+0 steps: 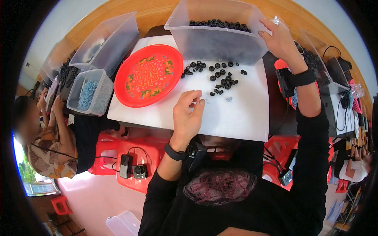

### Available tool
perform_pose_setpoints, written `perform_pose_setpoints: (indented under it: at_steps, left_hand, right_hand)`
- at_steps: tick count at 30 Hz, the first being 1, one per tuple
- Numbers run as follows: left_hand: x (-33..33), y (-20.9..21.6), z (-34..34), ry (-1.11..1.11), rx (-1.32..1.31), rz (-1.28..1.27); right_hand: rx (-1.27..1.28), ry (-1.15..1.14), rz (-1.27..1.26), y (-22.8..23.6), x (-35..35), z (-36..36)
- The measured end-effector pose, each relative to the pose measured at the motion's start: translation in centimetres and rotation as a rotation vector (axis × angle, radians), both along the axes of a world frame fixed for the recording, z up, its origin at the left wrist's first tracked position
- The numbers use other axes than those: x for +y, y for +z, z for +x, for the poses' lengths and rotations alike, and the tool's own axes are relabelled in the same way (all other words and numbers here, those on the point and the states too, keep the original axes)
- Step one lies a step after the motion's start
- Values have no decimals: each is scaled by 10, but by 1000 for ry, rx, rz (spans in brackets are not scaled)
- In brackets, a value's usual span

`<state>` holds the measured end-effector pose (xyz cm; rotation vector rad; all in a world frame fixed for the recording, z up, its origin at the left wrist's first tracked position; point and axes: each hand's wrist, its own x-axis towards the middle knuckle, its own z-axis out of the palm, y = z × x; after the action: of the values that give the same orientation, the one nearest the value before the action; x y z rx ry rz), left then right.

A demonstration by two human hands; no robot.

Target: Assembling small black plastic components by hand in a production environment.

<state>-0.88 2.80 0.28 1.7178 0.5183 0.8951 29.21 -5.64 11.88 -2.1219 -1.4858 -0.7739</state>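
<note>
My left hand (188, 118) is over the near part of a white sheet (236, 122), its fingers curled in toward the thumb. Whatever lies inside the curl, if anything, is hidden. Near the fingertips are a few tiny clear pieces (229, 99). Beyond them, small black ring-shaped and cylindrical parts (223, 72) lie scattered. My right hand (280, 41) is raised at the right wall of a large translucent bin (220, 45), thumb and fingers apart. I cannot tell whether it touches the rim. Many black parts (220, 25) fill the bin's bottom.
A red round tray (147, 74) lies left of the black parts. Further left stand a small tub (101, 92) of bluish pieces and another clear bin (106, 43). A person (51, 145) sits at left. Red stools (138, 161) hold small devices.
</note>
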Motion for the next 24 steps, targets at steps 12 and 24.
perform_pose_setpoints:
  at_steps: [12,24]
  left_hand:
    - [-9,2,24,-28,108,286]
    - [-14,-8,2,41,-47,159]
  right_hand:
    - [301,327,-277,-55,-30,-103]
    - [278,319,-432,-82,-7,-108]
